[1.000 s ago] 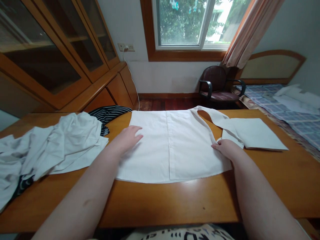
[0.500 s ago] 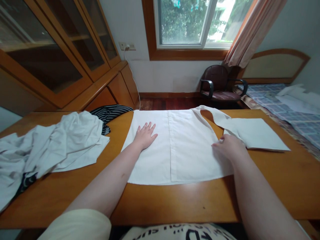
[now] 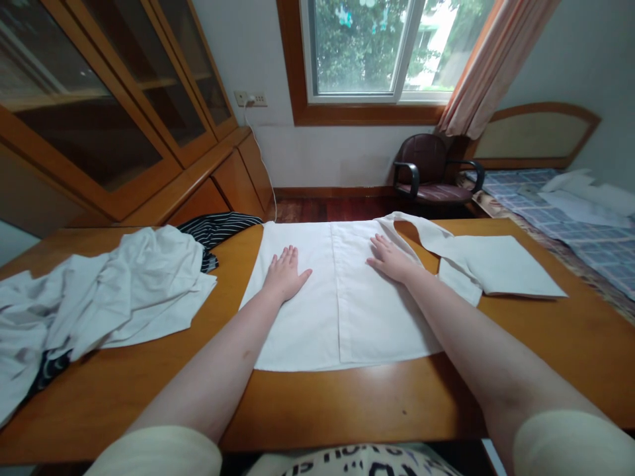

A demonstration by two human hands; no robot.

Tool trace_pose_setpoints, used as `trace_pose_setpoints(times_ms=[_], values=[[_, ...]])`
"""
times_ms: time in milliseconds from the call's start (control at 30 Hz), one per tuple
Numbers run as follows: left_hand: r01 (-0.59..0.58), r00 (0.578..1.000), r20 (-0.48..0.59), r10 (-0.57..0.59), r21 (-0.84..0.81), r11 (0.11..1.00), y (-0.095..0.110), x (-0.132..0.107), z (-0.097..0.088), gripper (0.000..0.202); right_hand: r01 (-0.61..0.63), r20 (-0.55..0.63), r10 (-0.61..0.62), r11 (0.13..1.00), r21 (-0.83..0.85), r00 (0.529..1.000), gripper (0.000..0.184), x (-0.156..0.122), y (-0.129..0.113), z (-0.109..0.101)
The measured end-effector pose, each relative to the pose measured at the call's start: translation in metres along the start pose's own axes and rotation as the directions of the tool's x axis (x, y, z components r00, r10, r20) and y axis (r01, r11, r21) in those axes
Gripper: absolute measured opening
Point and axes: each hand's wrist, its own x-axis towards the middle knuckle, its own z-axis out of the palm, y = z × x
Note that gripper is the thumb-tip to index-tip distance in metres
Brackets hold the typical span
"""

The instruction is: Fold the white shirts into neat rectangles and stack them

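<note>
A white cloth garment [image 3: 312,324] lies spread on the wooden table, with a seam running down its middle and a loose strap-like band [image 3: 426,233] trailing off its right side. My left hand [image 3: 285,272] rests palm down on its left half, fingers stretched out. On the right half, near the upper right edge, my right hand [image 3: 391,259] also lies flat with its fingers spread. Neither hand grips anything. Right of the garment sits a neatly folded white cloth [image 3: 516,264], which the band reaches.
A crumpled heap of white garments [image 3: 149,284] covers the table's left end, with a black striped cloth [image 3: 221,226] behind it. Beyond the table [image 3: 377,410] stand a glass-door cabinet [image 3: 133,99], an armchair [image 3: 429,165] and a bed [image 3: 560,205].
My right hand has moved left and away from me, from pinching the garment's right edge to lying flat on it. My left hand stays in nearly the same place.
</note>
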Motion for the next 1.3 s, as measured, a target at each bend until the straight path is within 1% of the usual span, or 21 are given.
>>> trace_pose_setpoints(times_ms=[67,133,267,467,667,800,1067,1133,1200,1300], values=[[0.0,1.0,0.016,0.0,0.029,1.0,0.002,-0.002,-0.003,0.078,-0.033,0.027,0.036,0.996,-0.088,0.999,0.073,-0.001,0.005,0.011],[0.003,1.0,0.023,-0.004,0.064,0.998,0.004,-0.005,-0.004,0.077,-0.04,0.041,0.047,0.986,-0.164,0.998,0.075,-0.005,0.006,0.017],[0.003,0.999,0.032,-0.006,0.103,0.995,0.003,-0.017,-0.003,0.078,-0.039,0.05,0.052,0.973,-0.225,0.997,0.077,-0.016,0.002,0.022],[0.004,0.999,0.037,-0.008,0.12,0.993,0.003,-0.038,-0.001,0.078,-0.035,0.056,0.051,0.968,-0.249,0.997,0.077,-0.035,-0.007,0.023],[0.015,0.998,0.052,-0.021,0.113,0.993,0.005,-0.051,-0.002,0.078,-0.054,0.043,0.067,0.966,-0.254,0.997,0.076,-0.052,-0.013,0.028],[-0.001,0.999,0.054,-0.005,0.105,0.994,0.005,-0.062,-0.002,0.078,-0.056,0.034,0.066,0.966,-0.254,0.997,0.076,-0.062,-0.016,0.03],[0.029,0.998,0.048,-0.034,0.097,0.995,0.014,-0.086,-0.004,0.075,-0.04,0.024,0.048,0.962,-0.272,0.999,0.074,-0.078,-0.02,0.034],[0.029,0.998,0.05,-0.035,0.101,0.994,0.015,-0.091,-0.005,0.075,-0.036,0.017,0.043,0.96,-0.279,0.999,0.073,-0.083,-0.022,0.033],[0.027,0.998,0.045,-0.032,0.102,0.994,0.015,-0.094,-0.005,0.075,-0.032,0.003,0.034,0.957,-0.288,0.999,0.072,-0.086,-0.028,0.029],[0.023,0.999,0.03,-0.026,0.101,0.995,0.014,-0.097,-0.003,0.074,-0.023,0.015,0.029,0.952,-0.305,0.999,0.064,-0.08,-0.04,0.012]])
